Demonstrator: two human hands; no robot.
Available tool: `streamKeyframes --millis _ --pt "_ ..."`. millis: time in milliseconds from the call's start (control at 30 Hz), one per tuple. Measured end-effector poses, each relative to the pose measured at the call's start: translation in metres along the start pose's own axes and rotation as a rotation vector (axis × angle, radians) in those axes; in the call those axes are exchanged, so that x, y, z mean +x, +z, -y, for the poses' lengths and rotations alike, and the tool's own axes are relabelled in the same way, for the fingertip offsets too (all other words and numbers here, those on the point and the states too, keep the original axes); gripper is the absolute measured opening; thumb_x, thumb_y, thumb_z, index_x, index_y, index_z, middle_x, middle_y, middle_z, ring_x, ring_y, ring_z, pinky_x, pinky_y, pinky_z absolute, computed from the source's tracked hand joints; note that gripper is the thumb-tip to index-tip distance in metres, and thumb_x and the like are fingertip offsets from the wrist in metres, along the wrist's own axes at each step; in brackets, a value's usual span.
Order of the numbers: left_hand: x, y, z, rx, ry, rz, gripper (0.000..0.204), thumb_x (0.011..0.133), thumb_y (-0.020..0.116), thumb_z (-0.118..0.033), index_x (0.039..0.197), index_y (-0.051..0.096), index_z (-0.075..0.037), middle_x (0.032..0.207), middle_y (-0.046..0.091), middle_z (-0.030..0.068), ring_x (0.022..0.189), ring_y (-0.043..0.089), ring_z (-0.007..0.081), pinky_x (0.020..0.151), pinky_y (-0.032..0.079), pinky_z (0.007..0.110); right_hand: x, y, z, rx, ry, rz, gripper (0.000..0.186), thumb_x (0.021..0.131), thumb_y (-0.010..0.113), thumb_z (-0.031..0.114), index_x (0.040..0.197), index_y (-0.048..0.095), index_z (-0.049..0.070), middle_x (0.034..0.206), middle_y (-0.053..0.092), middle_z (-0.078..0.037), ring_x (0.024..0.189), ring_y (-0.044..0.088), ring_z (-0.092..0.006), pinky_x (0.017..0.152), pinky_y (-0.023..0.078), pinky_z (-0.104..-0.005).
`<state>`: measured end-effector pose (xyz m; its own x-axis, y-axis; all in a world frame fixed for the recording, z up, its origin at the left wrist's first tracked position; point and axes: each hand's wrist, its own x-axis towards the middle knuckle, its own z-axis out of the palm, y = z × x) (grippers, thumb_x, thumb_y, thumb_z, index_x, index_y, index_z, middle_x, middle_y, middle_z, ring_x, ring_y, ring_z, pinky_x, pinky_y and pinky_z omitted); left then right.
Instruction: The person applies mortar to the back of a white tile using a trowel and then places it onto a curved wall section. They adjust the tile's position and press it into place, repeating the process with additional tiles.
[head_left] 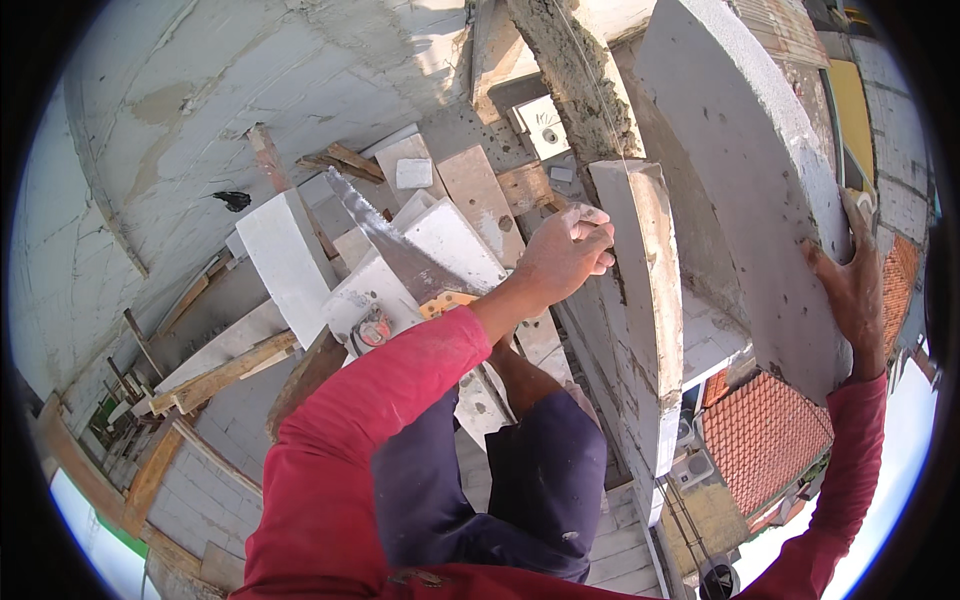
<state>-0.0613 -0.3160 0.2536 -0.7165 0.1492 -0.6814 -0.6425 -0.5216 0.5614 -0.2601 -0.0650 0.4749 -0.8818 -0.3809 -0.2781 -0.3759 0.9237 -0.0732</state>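
A large light-grey lightweight concrete block (735,190) stands on the right, tilted. My right hand (850,280) grips its outer edge, thumb and fingers apart on the surface. My left hand (567,248) hovers beside the narrow top of a block wall (650,300), its dusty fingers curled together. Whatever those fingers may pinch is too small to make out. A thin string line (600,85) runs above the wall, where rough grey mortar (570,80) covers the far stretch. Left of my left forearm, a handsaw (395,245) with an orange handle lies across white blocks.
A tape measure (372,326) rests on a block by my left sleeve. White blocks (283,255), boards (480,195) and timber pieces (235,370) crowd the left side. Beyond the wall, the drop reaches a red tiled roof (765,430) and an air-conditioner unit (692,468).
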Motion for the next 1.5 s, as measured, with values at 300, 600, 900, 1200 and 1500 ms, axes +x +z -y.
streamKeyframes --millis 300,600,900,1200,1500 --pt "-0.122 -0.073 -0.135 -0.292 -0.517 0.201 0.120 0.087 0.045 -0.089 0.164 0.017 -0.001 0.152 0.044 0.0334 0.132 0.054 0.0474 0.104 0.050 0.063 -0.182 -0.108 0.082 0.030 -0.137 0.385 0.097 0.066 0.089 0.028 0.147 0.045 -0.004 0.128 0.064 -0.024 0.118 0.064 -0.0435 0.102 0.049 -0.0542" --pt "-0.347 -0.076 -0.128 -0.132 -0.889 -0.175 0.085 0.096 0.063 -0.059 0.156 0.039 -0.004 0.145 0.057 0.0179 0.122 0.066 0.0287 0.095 0.059 0.043 -0.252 -0.084 0.138 0.294 -0.729 0.434 0.062 0.088 0.070 0.023 0.146 0.054 0.008 0.137 0.060 -0.015 0.131 0.057 -0.0380 0.108 0.050 -0.0505" --pt "-0.485 0.006 -0.199 -0.051 -0.488 -0.585 0.086 0.088 0.074 -0.033 0.155 0.031 -0.001 0.143 0.052 0.0178 0.131 0.054 0.0300 0.110 0.046 0.048 -0.298 0.029 0.166 0.715 -0.699 0.247 0.044 0.091 0.065 0.013 0.133 0.054 0.012 0.144 0.056 -0.014 0.145 0.046 -0.0396 0.121 0.037 -0.0566" --pt "-0.464 0.068 -0.220 0.863 -0.172 -0.792 0.094 0.089 0.072 -0.023 0.160 0.016 0.003 0.154 0.036 0.0226 0.140 0.041 0.0315 0.118 0.032 0.043 -0.336 0.136 0.212 0.890 0.018 0.172 0.072 0.091 0.074 0.031 0.150 0.041 0.008 0.149 0.046 -0.022 0.135 0.050 -0.0424 0.113 0.044 -0.0478" --pt "-0.422 0.140 -0.222 1.447 -0.130 -0.648 0.113 0.085 0.083 -0.029 0.160 0.008 0.008 0.155 0.031 0.0276 0.142 0.037 0.0359 0.120 0.029 0.047 -0.574 0.292 0.080 0.765 1.322 0.106 0.025 0.097 0.059 0.020 0.110 0.066 0.000 0.107 0.069 -0.029 0.103 0.067 -0.0477 0.091 0.051 -0.0533"
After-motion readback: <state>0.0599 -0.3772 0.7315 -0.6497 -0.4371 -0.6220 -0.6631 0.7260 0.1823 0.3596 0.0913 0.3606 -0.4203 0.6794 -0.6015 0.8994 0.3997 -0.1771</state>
